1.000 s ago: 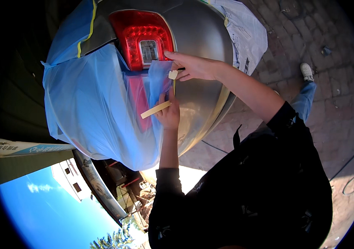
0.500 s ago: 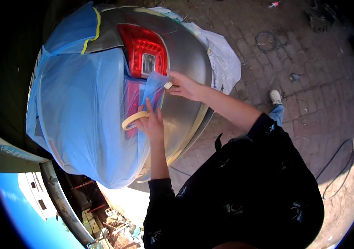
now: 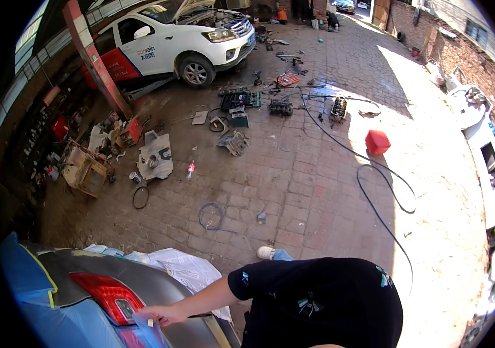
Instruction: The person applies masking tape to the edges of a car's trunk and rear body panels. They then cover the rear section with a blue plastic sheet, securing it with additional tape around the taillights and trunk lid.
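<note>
At the lower left is the rear corner of a grey car point(image 3: 150, 283) with a red tail light point(image 3: 98, 288). Translucent blue masking film point(image 3: 64, 325) covers the panel beside and below the light, and a yellow tape line point(image 3: 43, 269) edges another blue sheet. My right hand point(image 3: 166, 314) reaches across to just below the light. Its fingers are closed on a gathered edge of the film, with a small pale bit of tape point(image 3: 150, 322) by the fingertips. My left hand is out of the picture.
White printed sheeting point(image 3: 178, 264) hangs along the car's far side. On the brick floor lie a coiled cable point(image 3: 211, 216), a long black hose point(image 3: 375, 204), a red container point(image 3: 377, 142), a bottle point(image 3: 190, 169), tools and engine parts. A white vehicle point(image 3: 169, 43) stands behind, bonnet up.
The view has swung up and right, bringing in the yard and dropping the car to the lower left. My left hand, with the masking tape roll, has left view; my right still holds the film.
</note>
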`<state>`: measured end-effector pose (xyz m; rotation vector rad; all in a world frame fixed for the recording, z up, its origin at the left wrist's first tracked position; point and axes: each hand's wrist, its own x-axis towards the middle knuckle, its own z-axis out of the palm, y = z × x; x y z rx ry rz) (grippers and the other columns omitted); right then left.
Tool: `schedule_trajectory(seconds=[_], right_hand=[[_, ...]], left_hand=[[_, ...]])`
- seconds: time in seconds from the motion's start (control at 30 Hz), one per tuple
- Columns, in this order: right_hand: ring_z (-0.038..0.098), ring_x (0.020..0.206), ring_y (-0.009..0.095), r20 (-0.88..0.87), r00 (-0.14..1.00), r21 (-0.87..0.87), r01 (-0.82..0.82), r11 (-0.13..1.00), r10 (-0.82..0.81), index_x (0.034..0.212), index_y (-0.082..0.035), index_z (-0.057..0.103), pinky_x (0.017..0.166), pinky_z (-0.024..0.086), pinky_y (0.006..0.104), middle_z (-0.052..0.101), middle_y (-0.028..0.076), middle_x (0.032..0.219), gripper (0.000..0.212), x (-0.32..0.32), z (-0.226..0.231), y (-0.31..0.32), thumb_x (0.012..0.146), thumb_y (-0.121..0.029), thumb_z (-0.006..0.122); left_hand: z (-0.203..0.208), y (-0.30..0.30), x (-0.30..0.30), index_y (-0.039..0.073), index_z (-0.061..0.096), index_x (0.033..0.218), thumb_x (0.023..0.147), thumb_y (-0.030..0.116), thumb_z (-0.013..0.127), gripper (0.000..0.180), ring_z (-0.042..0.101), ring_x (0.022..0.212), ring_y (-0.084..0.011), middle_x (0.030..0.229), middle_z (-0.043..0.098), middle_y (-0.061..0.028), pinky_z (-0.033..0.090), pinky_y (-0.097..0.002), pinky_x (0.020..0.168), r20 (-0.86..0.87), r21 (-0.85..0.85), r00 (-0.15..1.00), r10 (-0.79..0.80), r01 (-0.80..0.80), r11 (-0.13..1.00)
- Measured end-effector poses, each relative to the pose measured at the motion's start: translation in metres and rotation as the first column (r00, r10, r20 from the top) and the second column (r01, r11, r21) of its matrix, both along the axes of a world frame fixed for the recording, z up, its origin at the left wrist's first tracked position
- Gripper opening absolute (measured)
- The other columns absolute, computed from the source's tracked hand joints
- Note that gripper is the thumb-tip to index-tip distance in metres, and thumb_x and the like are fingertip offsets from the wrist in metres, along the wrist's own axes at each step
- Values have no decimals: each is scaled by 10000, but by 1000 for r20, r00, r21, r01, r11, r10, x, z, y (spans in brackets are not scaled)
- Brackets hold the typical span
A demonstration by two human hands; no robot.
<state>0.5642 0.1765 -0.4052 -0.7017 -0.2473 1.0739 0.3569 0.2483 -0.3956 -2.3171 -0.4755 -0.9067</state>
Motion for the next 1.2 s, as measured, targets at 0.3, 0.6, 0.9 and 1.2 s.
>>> schedule_trajectory(seconds=[0.3,0.6,0.9,1.2], right_hand=[[449,1126,138,58,981,-2,-186,983,186,1212,-252,640,985,325,319,607,-35,1174,722,0,3,9,787,-819,500],[404,1349,367,-261,949,46,-171,984,177,1282,68,514,1178,269,478,476,218,1367,746,23,38,-53,936,-593,520],[467,1326,361,93,886,-308,-408,859,454,1238,60,473,1113,395,480,499,226,1358,557,60,49,-72,1017,-451,476],[561,1243,228,890,140,-231,-683,693,434,1255,-24,495,1069,421,362,629,140,1233,311,-28,68,-66,964,-80,592]], left_hand=[[53,-56,-34,112,460,1457,952,214,594,532,513,1217,-352,1360,509,-182,410,-511,1012,-199,-149,957,212,-243,958],[6,-114,-6,-8,498,1372,793,-69,648,602,556,994,-275,1254,486,-192,477,-380,873,631,-630,766,118,418,655],[-71,-108,16,27,617,1188,847,8,595,341,625,922,-164,1023,636,-112,498,-307,794,639,-745,462,615,572,344],[-63,-33,47,8,679,1004,830,18,592,195,656,777,-180,842,686,-96,528,-312,724,659,-553,139,739,756,351]])
